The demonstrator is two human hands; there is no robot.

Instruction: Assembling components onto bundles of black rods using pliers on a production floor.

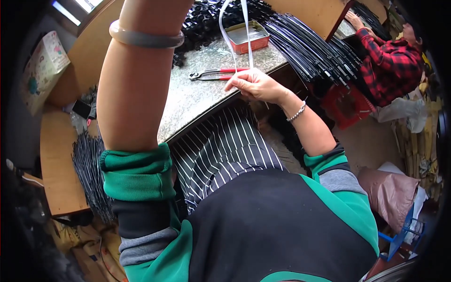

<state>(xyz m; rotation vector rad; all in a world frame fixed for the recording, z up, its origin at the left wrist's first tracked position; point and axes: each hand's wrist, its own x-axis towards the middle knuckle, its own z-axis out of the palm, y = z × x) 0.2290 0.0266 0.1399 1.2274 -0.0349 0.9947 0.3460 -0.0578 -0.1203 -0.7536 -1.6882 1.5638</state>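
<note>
My right hand is closed in a pinch at the table's front edge, gripping thin white straps that rise out of the top of the picture. My left forearm, with a bangle on it, reaches up past the top edge, so the left hand is out of sight. Beside my right hand, red-handled end-cutting pincers lie on the speckled tabletop, their handle ends partly behind the fingers. Just beyond sits an open red tin with small thin pieces inside.
Bundled black cable-like strips hang over the table's right side. Black curled pieces are heaped at the back. More thin black strands lie at left. A person in a checked shirt works at right, near a red crate.
</note>
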